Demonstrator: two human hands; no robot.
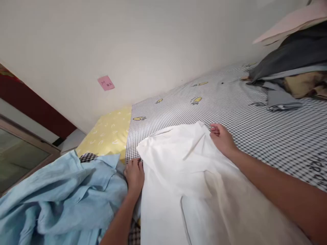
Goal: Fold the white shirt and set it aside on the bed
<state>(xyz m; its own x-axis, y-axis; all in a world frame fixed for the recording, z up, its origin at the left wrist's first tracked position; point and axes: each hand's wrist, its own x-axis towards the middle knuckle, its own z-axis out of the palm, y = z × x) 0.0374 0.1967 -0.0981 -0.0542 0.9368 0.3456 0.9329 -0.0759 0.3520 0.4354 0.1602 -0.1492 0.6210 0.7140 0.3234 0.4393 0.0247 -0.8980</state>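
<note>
Two bare hands in the head view, one on each side of a white garment (173, 153) that's spread out over a black-and-white checked sheet (176, 105), right in front of the person. It's got a few creases and a loose fold running down the middle, and its near end goes out of frame at the bottom.

Left hand (135, 174) is down by the garment's left edge, fingers bent, sort of between the white cloth and a rumpled light blue garment (74, 197). Can't tell if it's actually gripping anything. Right hand (221, 137) is at the upper right edge with the fingers curled in. Could be a pinch on the cloth, could be just resting there, honestly can't tell from this angle.

As for the rest, a yellow patterned cloth (108, 129) sits just past the blue one, up against the wall (178, 41), which has a small pink note (106, 83) on it. Over at the far right is a clothes pile (298, 51), with a folded grey piece (282, 99) at its near side.
</note>
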